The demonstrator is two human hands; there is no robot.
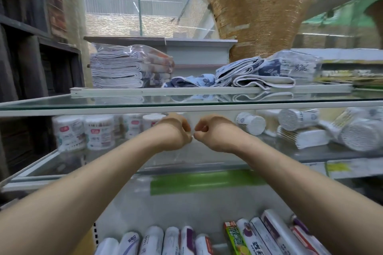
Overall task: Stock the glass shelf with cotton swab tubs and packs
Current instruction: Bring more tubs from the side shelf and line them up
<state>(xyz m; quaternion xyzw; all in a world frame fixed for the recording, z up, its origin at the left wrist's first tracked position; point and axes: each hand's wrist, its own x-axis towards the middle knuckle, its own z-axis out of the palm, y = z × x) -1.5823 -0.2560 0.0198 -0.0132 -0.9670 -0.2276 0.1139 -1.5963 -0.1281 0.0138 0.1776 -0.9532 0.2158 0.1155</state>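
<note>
While tubs (83, 132) stand beside, left hand (176, 133) and right hand (215, 134) seemingly touch.

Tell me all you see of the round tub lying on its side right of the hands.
The tub is a round container, seemingly clear plastic with a printed label, packed with cotton swabs whose white tips form a flat disc facing the camera. It lies on its side on the middle glass shelf, right of the right hand, which does not touch it. Flat swab packs lie close by on its right.
</note>
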